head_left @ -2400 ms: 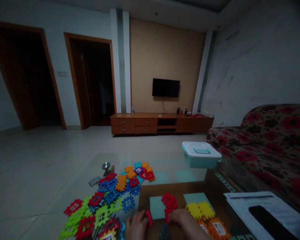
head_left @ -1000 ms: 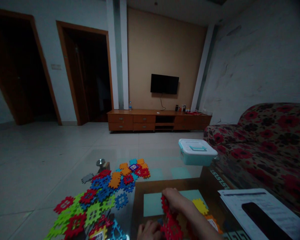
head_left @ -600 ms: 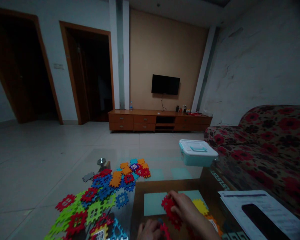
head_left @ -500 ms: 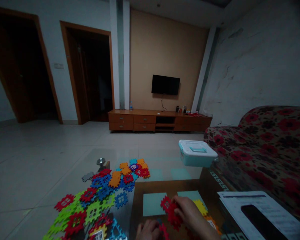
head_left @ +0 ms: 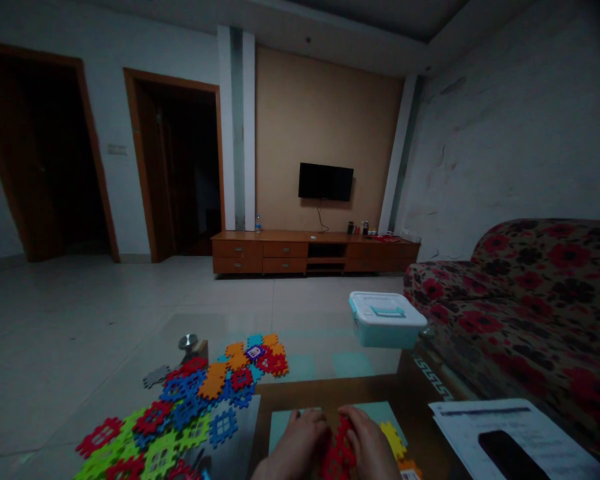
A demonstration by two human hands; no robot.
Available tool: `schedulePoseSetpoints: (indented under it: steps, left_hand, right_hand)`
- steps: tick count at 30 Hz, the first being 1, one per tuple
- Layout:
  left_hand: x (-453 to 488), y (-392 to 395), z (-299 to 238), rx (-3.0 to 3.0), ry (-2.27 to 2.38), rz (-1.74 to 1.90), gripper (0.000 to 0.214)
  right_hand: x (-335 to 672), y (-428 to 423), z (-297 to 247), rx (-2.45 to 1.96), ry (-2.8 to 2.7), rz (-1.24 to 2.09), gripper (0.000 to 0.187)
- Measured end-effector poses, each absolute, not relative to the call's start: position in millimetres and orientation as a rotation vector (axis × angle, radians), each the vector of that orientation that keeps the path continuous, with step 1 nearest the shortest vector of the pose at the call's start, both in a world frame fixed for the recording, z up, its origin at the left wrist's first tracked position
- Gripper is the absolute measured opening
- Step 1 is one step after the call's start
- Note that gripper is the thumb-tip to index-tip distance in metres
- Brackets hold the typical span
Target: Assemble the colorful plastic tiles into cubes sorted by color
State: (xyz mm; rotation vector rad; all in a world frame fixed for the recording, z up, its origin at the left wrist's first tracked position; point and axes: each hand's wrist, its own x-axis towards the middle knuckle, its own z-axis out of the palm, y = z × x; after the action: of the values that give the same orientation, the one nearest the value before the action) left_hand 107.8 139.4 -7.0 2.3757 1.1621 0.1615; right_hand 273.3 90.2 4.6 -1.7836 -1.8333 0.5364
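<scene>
Left hand point(head_left: 300, 440) has come up and inward since half a second ago, closing the gap to the right hand point(head_left: 367, 440); both now meet about the red piece point(head_left: 339, 457). Camera tilt has shifted the whole view as well.

Pose: both forearms enter from the bottom edge. Left hand is held back uppermost, fingers bent and directed toward the right hand. Right hand faces it, fingers curled inward, thumb lying against the near side of the red piece.

Red piece: located between the two hands, above the table point(head_left: 423, 433). Its long axis runs roughly away from the person, the far end leaning slightly toward the right hand. It appears steeply tilted, though dim light and blur make the exact angle uncertain.

Grip: right fingers and thumb are drawn in on the red piece with little gap. Left fingertips are hidden; whether they pinch anything cannot be told.

Surroundings: yellow piece point(head_left: 393, 440) just right of the grip, orange piece point(head_left: 409, 469) nearer the person, papers point(head_left: 480, 415) and phone point(head_left: 510, 455) farther right. Pile point(head_left: 185, 410) left of the grip; box point(head_left: 387, 330) well beyond it.
</scene>
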Motion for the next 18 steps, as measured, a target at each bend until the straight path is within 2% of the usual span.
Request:
schedulePoseSetpoints:
  steps: [4, 9, 18]
  left_hand:
    - [88.9, 136.0, -14.8, 2.417, 1.261, 0.124, 0.027]
    - [68.7, 127.9, -26.8, 2.427, 1.345, 0.112, 0.034]
    - [71.8, 128.7, -25.9, 2.418, 1.415, 0.078, 0.040]
  right_hand:
    - [260.8, 86.4, 3.7, -1.762, -1.865, 0.659, 0.049]
    - [243.6, 85.4, -2.4, -1.624, -1.945, 0.713, 0.041]
    - [238.1, 87.5, -2.3, -1.559, -2.216, 0.704, 0.050]
